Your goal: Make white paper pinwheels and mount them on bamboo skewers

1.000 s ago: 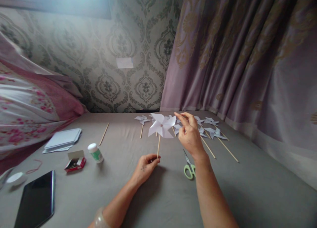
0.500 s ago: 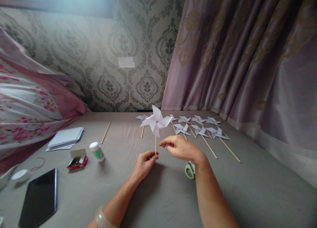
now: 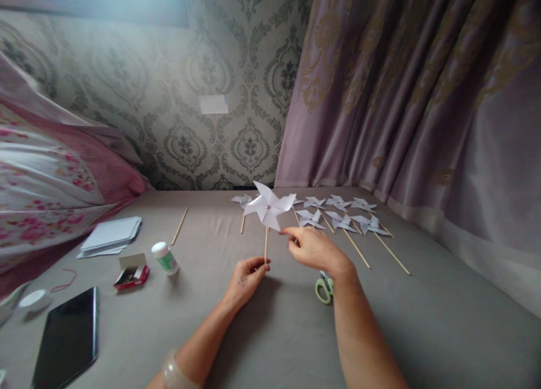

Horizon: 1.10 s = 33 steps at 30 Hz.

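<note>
A white paper pinwheel (image 3: 269, 206) stands upright on its thin wooden stick, a small metal pin at its centre. My left hand (image 3: 246, 279) is closed on the lower part of that stick, between thumb and fingers. My right hand (image 3: 315, 248) is just right of the pinwheel, holding nothing; its index finger is stretched out with the tip at or very near the lower blade, and the other fingers curl loosely. Whether the fingertip touches the paper I cannot tell. Behind the right wrist lie green-handled scissors (image 3: 324, 290), partly hidden by the forearm.
Several finished pinwheels (image 3: 340, 222) lie at the back right. On the left are a loose stick (image 3: 180, 226), a stack of white paper (image 3: 110, 235), a white bottle (image 3: 165, 258), an open red box of small metal pieces (image 3: 132, 276), a white lid (image 3: 35, 300) and a dark tablet (image 3: 67, 335).
The pinwheel's blades have turned a little on the stick. My right hand has lifted slightly and its index finger has straightened toward the lower blade. My left hand keeps its hold.
</note>
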{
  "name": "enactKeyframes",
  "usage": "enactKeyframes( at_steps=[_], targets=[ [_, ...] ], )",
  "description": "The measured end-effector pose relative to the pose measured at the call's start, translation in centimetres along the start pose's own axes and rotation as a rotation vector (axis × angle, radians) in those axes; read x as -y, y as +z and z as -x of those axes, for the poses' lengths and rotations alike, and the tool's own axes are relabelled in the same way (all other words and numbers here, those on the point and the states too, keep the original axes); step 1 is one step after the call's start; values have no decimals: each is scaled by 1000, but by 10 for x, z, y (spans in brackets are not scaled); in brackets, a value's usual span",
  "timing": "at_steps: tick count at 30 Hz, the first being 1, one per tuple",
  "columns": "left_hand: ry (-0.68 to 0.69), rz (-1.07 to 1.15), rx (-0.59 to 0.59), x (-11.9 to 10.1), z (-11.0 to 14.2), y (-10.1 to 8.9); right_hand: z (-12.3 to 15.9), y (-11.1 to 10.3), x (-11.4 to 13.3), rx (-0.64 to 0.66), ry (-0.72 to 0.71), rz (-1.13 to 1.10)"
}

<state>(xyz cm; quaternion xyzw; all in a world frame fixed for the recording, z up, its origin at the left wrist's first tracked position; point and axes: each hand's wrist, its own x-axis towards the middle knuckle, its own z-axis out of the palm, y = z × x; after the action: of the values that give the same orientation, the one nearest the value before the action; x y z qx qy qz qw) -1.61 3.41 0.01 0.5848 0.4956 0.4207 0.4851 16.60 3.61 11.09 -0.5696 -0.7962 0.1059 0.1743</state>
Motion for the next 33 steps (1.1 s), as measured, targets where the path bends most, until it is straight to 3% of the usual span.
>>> enactKeyframes(
  at_steps=[2, 3, 6, 8, 10, 13, 16, 18, 23, 27, 29, 30, 33],
  targets=[
    [2, -2, 4, -2, 1, -1, 1, 1, 0, 109, -97, -150],
    [-1, -4, 6, -2, 1, -1, 1, 0, 0, 93, -121, -216],
    [-17, -4, 3, -3, 1, 0, -1, -4, 1, -207, -83, -309],
    [-21, -3, 3, -2, 1, 0, -1, -7, 2, -405, 0, -256],
    [-25, -8, 6, -2, 1, 1, -1, -8, 1, -440, 86, -123],
    [-29, -19, 2, -2, 1, 0, 1, -5, -1, -194, 92, 13],
    [-14, -26, -8, -3, 1, -1, 4, -1, -2, 114, -35, -88],
    [-5, -34, -12, -3, 1, -2, 4, -2, -2, 140, -85, -217],
    [-11, -36, -9, -1, 0, -1, 1, -10, 2, -361, -5, -356],
    [-15, -26, -2, -2, 1, -1, -3, -10, 3, -444, 80, -202],
    [-11, -33, -6, -3, 2, -2, -3, -6, 4, -368, 128, -122],
    [-6, -37, -8, -4, 2, -2, -2, -5, 5, -246, 118, -100],
    [17, -34, -3, -5, 2, -3, 3, -1, 9, 355, -48, -169]
  ],
)
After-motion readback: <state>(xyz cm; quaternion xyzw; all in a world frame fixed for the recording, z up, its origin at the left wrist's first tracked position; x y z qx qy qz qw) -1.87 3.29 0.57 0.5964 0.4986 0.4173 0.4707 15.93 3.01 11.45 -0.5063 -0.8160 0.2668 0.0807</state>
